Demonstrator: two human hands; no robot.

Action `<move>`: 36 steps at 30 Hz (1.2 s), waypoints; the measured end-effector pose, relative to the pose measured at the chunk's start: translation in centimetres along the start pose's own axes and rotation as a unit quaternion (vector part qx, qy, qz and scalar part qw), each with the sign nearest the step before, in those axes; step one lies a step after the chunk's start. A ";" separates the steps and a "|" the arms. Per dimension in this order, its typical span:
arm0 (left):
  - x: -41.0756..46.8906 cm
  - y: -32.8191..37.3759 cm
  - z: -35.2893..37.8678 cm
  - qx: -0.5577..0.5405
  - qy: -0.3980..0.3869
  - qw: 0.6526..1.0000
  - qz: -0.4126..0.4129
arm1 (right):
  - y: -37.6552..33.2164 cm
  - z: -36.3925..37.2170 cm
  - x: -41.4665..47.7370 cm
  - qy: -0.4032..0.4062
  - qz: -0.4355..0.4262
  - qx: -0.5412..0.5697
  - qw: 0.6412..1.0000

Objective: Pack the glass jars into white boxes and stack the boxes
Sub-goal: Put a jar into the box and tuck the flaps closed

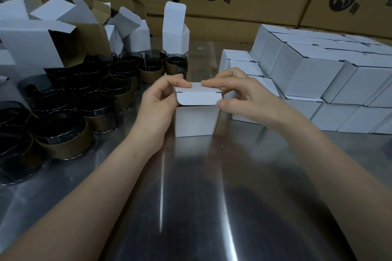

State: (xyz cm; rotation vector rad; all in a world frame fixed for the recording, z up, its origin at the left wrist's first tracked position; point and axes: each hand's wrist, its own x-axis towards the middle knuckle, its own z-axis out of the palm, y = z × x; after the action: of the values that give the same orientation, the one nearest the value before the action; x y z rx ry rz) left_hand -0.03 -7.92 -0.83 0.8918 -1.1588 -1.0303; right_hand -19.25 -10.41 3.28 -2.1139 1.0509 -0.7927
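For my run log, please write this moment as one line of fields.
phase: closing lid | left hand: holds white box | right hand: pinches lid flap | glass jars: left | stacked boxes: right

— Item: desk (191,197)?
— Reflective metal. Left: dark glass jars (63,133), grouped. Back left: open white boxes (31,44). Centre: one white box (195,121). Right: closed white boxes (318,74), stacked.
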 end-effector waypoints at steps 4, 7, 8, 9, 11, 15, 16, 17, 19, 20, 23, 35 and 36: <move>-0.1 0.4 0.2 -0.036 0.015 0.999 -0.037 | 0.6 -0.2 0.0 0.013 -0.012 0.024 1.000; -0.2 0.6 0.1 -0.075 0.001 0.996 -0.051 | 0.8 -0.2 0.1 0.029 -0.031 0.046 0.998; -0.2 0.6 0.0 -0.071 -0.009 0.996 -0.046 | 0.8 -0.2 0.1 0.033 -0.034 0.055 0.997; -0.3 0.4 -0.1 -0.056 -0.022 0.998 -0.035 | 0.9 -0.2 0.2 0.037 -0.038 0.060 0.997; -0.3 -0.1 -0.4 0.002 -0.048 0.999 -0.003 | 0.9 -0.1 0.2 0.046 -0.043 0.058 0.996; -0.1 -0.8 -1.0 0.009 -0.069 0.997 0.025 | 0.9 0.1 0.3 0.052 -0.049 0.050 0.996; -0.1 -0.8 -1.0 0.005 -0.074 0.997 0.029 | 0.8 0.1 0.3 0.051 -0.050 0.048 0.996; 0.0 -0.8 -1.1 0.003 -0.077 0.997 0.030 | 0.8 0.1 0.2 0.051 -0.050 0.046 0.996; 0.0 -0.7 -1.2 0.001 -0.072 0.997 0.025 | 0.7 0.0 0.2 0.052 -0.051 0.044 0.996; 0.0 -0.6 -1.2 0.007 -0.067 0.997 0.023 | 0.7 0.0 0.2 0.052 -0.051 0.042 0.996; -0.2 -0.2 -1.1 0.035 -0.062 0.997 0.018 | 0.6 -0.1 0.2 0.050 -0.048 0.040 0.997; -0.3 -0.2 -1.2 0.063 -0.088 0.994 0.008 | 0.2 -0.3 -0.1 0.036 -0.032 0.007 0.999; -0.3 -0.2 -1.3 0.067 -0.088 0.994 0.009 | 0.2 -0.3 -0.1 0.035 -0.032 0.000 0.999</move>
State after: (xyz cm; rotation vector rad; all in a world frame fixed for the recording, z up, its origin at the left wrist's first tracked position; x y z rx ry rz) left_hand 1.16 -7.71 -1.38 0.9069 -1.3951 -1.0424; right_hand -19.57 -10.52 3.31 -2.1415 1.0237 -0.9035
